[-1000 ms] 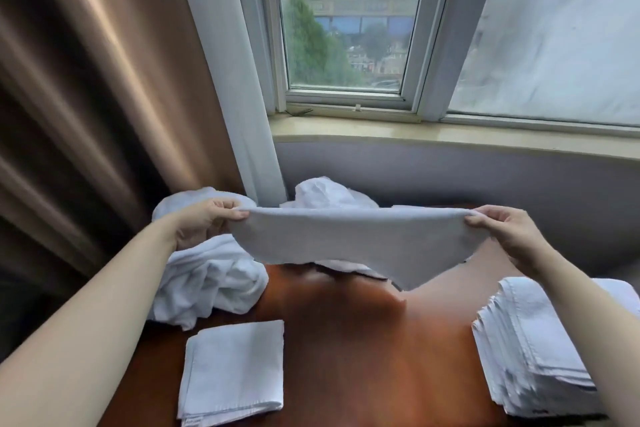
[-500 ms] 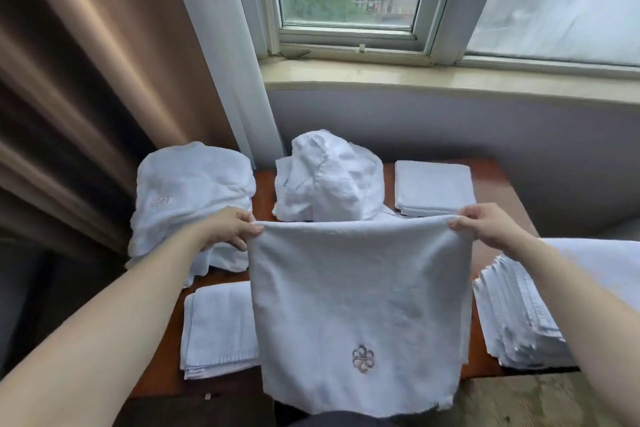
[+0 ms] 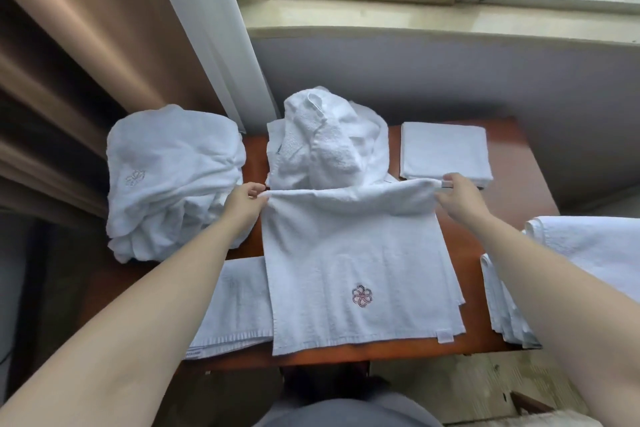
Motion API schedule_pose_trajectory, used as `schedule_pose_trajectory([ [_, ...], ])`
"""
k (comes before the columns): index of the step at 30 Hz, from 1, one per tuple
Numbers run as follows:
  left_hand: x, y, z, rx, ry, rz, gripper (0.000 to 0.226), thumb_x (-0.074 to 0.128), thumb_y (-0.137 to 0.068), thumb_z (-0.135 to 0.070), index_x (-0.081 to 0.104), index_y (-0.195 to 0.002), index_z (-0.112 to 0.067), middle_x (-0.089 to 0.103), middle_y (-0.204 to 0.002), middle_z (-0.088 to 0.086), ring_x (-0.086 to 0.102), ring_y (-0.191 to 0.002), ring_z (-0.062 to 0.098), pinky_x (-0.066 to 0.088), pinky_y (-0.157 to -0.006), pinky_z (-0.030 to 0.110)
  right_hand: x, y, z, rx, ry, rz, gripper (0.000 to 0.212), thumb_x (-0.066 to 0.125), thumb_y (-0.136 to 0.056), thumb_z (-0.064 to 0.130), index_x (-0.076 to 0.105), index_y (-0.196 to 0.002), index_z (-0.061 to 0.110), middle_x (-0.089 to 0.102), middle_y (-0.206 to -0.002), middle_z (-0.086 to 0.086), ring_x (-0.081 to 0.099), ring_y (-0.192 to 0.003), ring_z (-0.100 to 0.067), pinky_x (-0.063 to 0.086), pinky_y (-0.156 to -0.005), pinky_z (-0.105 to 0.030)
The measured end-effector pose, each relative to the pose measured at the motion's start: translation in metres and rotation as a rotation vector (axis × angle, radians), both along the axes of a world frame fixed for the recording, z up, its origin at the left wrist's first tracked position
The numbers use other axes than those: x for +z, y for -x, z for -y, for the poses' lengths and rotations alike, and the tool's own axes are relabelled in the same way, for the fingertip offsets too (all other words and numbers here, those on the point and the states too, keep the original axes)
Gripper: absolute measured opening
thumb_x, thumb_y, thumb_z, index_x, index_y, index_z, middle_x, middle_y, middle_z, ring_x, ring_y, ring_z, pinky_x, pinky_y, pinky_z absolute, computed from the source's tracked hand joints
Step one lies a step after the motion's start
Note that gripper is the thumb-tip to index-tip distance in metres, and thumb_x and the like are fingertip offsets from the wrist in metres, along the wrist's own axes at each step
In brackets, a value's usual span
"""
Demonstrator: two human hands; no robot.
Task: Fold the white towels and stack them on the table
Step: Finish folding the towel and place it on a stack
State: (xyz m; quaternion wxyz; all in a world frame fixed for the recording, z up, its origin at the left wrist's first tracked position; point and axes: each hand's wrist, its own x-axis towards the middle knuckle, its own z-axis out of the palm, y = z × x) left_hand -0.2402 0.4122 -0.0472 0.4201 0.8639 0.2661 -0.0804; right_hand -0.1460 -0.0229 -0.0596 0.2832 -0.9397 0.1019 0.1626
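Wooden table [image 3: 460,236] underneath; left hand [image 3: 242,204], right hand [image 3: 457,196] pinching towel [image 3: 353,270] corners, spreading flat for folding.

— How many hands are at work?
— Two: a left hand [image 3: 242,204] and a right hand [image 3: 457,198], sharing one spread towel [image 3: 356,274] with one embroidered flower [image 3: 361,296].
— And the rest of the linen on the counter [image 3: 460,239]?
— One folded towel [image 3: 445,152] at the far right corner and one folded towel [image 3: 235,305] at the near left edge. One crumpled heap [image 3: 329,142] at the far edge and one bigger bundle [image 3: 169,180] off the left edge — how many pieces each holds, I cannot tell.
— Any stacks?
— One, at the right edge [image 3: 502,315]; its layers are too fine to count.
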Motion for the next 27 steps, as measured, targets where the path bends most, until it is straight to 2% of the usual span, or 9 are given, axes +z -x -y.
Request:
schedule_pose_trajectory([
  [3,-0.017,0.016,0.015,-0.064,-0.122,-0.05,0.046,0.066,-0.093,-0.011,0.056,-0.138,-0.01,0.051,-0.133,0.013,0.054,-0.118,0.029,0.046,-0.099,0.029,-0.02,0.022,0.001,0.129,0.063,-0.109,0.049,0.064,-0.095,0.026,0.052,-0.14,0.01,0.05,-0.139,-0.014,0.058,-0.115,-0.034,0.052,-0.09,-0.047],
  [5,-0.026,0.04,0.033,-0.188,-0.237,0.004,0.039,0.066,-0.092,-0.009,0.062,-0.13,-0.008,0.054,-0.131,0.015,0.051,-0.124,0.031,0.04,-0.106,0.036,-0.034,0.049,0.005,0.26,0.161,-0.109,0.041,0.063,-0.097,0.027,0.056,-0.133,0.009,0.051,-0.135,-0.013,0.056,-0.117,-0.032,0.048,-0.093,-0.042],
  [7,-0.034,0.071,0.059,-0.407,-0.288,0.106,0.023,0.068,-0.091,-0.008,0.069,-0.114,-0.006,0.061,-0.116,0.014,0.055,-0.115,0.031,0.042,-0.101,0.038,-0.046,0.08,0.008,0.423,0.212,-0.061,0.03,0.063,-0.098,0.028,0.06,-0.123,0.012,0.055,-0.125,-0.008,0.057,-0.113,-0.028,0.047,-0.086,-0.038],
  [10,-0.049,0.115,0.095,-0.814,-0.309,0.064,0.014,0.065,-0.093,-0.015,0.071,-0.104,-0.008,0.064,-0.103,0.009,0.057,-0.102,0.027,0.048,-0.09,0.041,-0.06,0.126,0.011,0.724,0.255,-0.081,0.018,0.059,-0.099,0.034,0.059,-0.111,0.02,0.057,-0.113,0.003,0.057,-0.099,-0.017,0.047,-0.074,-0.027],
  [15,-0.068,0.162,0.113,-1.101,-0.348,0.027,0.018,0.088,-0.067,-0.014,0.074,-0.078,-0.014,0.065,-0.076,0.001,0.065,-0.073,0.022,0.053,-0.065,0.025,-0.081,0.174,0.024,0.992,0.285,-0.151,0.022,0.052,-0.099,0.041,0.058,-0.112,0.024,0.058,-0.114,0.007,0.052,-0.099,-0.009,0.036,-0.069,-0.019],
  [18,-0.085,0.183,0.113,-1.116,-0.426,-0.085,0.01,0.069,-0.086,-0.018,0.072,-0.095,-0.014,0.067,-0.092,0.002,0.062,-0.088,0.022,0.049,-0.076,0.031,-0.091,0.186,0.037,1.108,0.329,-0.193,0.033,0.054,-0.096,0.042,0.056,-0.122,0.021,0.054,-0.121,0.004,0.049,-0.118,-0.015,0.046,-0.084,-0.028],
  [20,-0.097,0.194,0.111,-1.091,-0.469,-0.163,0.022,0.049,-0.099,-0.023,0.066,-0.109,-0.013,0.064,-0.105,0.003,0.057,-0.1,0.023,0.044,-0.081,0.033,-0.095,0.19,0.043,1.17,0.356,-0.201,0.042,0.06,-0.092,0.046,0.052,-0.125,0.021,0.051,-0.124,0.003,0.048,-0.118,-0.017,0.047,-0.092,-0.031],
  [24,-0.106,0.207,0.112,-1.059,-0.494,-0.215,0.026,0.057,-0.093,-0.03,0.056,-0.114,-0.014,0.053,-0.111,0.002,0.052,-0.102,0.022,0.042,-0.078,0.033,-0.102,0.198,0.052,1.274,0.409,-0.154,0.058,0.069,-0.081,0.053,0.048,-0.123,0.019,0.047,-0.121,0.002,0.047,-0.111,-0.02,0.045,-0.09,-0.034],
  [27,-0.11,0.214,0.118,-1.028,-0.494,-0.216,0.025,0.057,-0.09,-0.023,0.057,-0.113,-0.013,0.054,-0.109,0.004,0.052,-0.101,0.022,0.044,-0.077,0.033,-0.103,0.209,0.057,1.31,0.385,-0.066,0.041,0.064,-0.089,0.041,0.052,-0.119,0.015,0.053,-0.117,-0.002,0.051,-0.106,-0.021,0.047,-0.087,-0.034],
])
